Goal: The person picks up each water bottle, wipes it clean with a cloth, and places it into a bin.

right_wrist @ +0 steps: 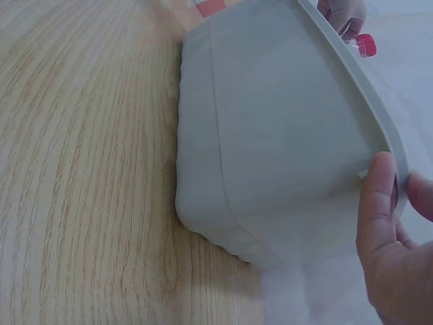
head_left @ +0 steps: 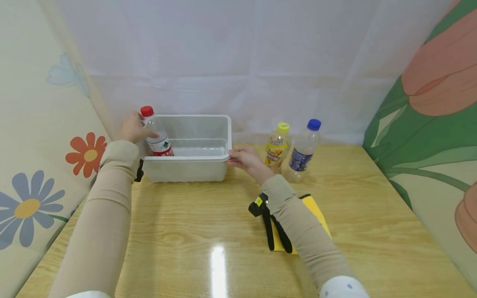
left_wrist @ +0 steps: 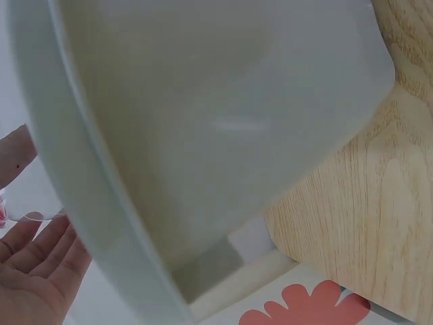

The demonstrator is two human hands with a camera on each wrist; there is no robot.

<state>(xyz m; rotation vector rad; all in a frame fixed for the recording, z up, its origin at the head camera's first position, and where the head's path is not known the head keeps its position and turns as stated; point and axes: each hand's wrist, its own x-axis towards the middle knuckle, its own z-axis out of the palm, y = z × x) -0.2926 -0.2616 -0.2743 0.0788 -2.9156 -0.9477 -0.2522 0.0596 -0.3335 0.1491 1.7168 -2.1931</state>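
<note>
A white plastic bin (head_left: pixel 184 170) stands on the wooden table against the back wall. At the bin's left end my left hand (head_left: pixel 133 127) holds a clear water bottle (head_left: pixel 161 144) with a red cap and a red-and-white label. The bottle leans slightly, its lower part inside the bin and its base hidden by the front wall. My right hand (head_left: pixel 249 160) pinches the bin's rim at the front right corner. In the right wrist view, the right thumb and fingers (right_wrist: pixel 379 203) lie on either side of that rim (right_wrist: pixel 365 95).
Right of the bin stand a yellow-capped bottle (head_left: pixel 276 149) and a blue-capped bottle (head_left: pixel 302 151). A tool with two black handles (head_left: pixel 282 234) lies on a yellow cloth (head_left: pixel 316 213), partly under my right forearm. Flower-patterned panels (head_left: pixel 33 124) flank the table.
</note>
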